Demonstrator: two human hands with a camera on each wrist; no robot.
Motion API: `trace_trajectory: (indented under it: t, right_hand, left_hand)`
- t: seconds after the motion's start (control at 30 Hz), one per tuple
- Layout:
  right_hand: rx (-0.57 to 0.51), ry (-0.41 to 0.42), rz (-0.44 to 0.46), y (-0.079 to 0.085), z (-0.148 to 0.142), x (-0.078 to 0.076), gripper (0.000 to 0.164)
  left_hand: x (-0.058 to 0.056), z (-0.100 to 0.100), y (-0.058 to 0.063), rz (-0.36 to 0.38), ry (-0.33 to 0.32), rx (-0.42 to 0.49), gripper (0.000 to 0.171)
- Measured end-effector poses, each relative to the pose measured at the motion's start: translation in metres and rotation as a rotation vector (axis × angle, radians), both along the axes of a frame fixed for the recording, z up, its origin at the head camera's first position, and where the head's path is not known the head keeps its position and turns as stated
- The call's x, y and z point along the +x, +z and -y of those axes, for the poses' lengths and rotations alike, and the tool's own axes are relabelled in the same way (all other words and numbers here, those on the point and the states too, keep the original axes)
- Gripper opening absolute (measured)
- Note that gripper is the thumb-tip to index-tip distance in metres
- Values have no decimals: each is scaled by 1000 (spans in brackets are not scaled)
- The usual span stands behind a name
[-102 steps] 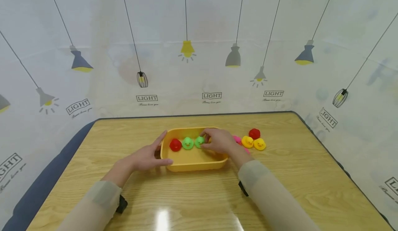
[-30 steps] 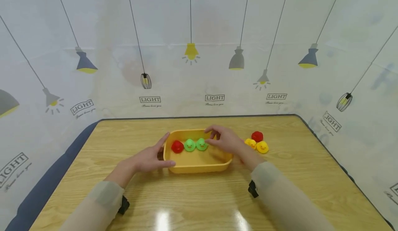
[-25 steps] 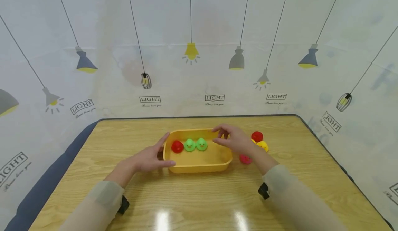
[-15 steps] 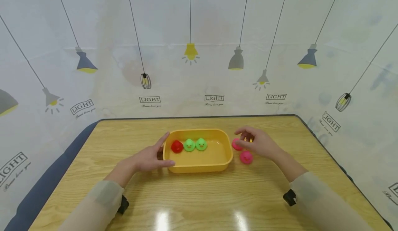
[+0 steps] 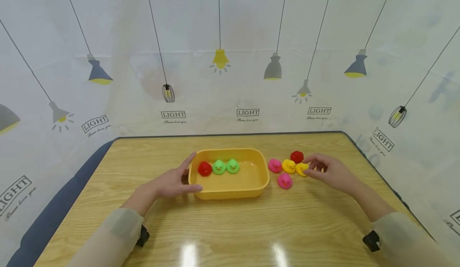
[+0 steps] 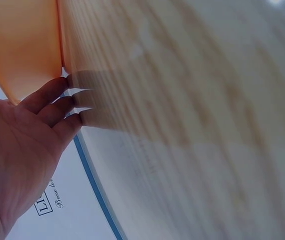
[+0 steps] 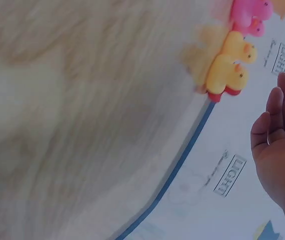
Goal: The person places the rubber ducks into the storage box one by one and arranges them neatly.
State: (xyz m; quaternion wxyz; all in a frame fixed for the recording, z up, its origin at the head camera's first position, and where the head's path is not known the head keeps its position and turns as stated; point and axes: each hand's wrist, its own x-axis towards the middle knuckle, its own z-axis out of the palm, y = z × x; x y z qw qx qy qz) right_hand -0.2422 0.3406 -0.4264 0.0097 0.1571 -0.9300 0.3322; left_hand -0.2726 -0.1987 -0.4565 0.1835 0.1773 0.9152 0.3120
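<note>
My left hand (image 5: 171,184) rests at the left end of a yellow plastic tray (image 5: 230,195), its thumb lying over the front rim and its index finger by the back left corner. Seen from the left wrist, the other fingertips (image 6: 74,120) reach down beside the tray wall. Inside the tray, a red toy (image 5: 205,169) and two green rubber ducks (image 5: 219,167) stand in a row. My right hand (image 5: 332,172), fingers loosely bent and holding nothing, hovers just right of a yellow rubber duck (image 5: 302,169). The right wrist view shows a gap between that hand and the ducks.
Right of the tray, a second yellow duck (image 5: 288,166), a red toy (image 5: 297,156) and two pink ducks (image 5: 285,181) lie grouped on the wooden table (image 5: 230,227). A lamp-printed backdrop (image 5: 201,79) rises behind the table's dark edge.
My right hand has moved right, from above the tray, past the pink ducks to the yellow ones. Ducks it was covering now show. My left hand has stayed at the tray.
</note>
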Motion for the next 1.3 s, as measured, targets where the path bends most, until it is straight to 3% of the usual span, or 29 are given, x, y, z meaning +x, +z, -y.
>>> trace_trajectory:
  t: [0.43,0.77,1.3]
  right_hand:
    - [34,-16,76,-10,-36,-8,38]
    - [27,-16,179,-18,-25,-24,51]
    - [39,-49,206,-32,-12,-39,49]
  left_hand:
    - [-1,-1,3,2,14,-18,124]
    - [-2,-1,2,3,5,-10,125]
    - [2,-1,3,6,15,-23,125]
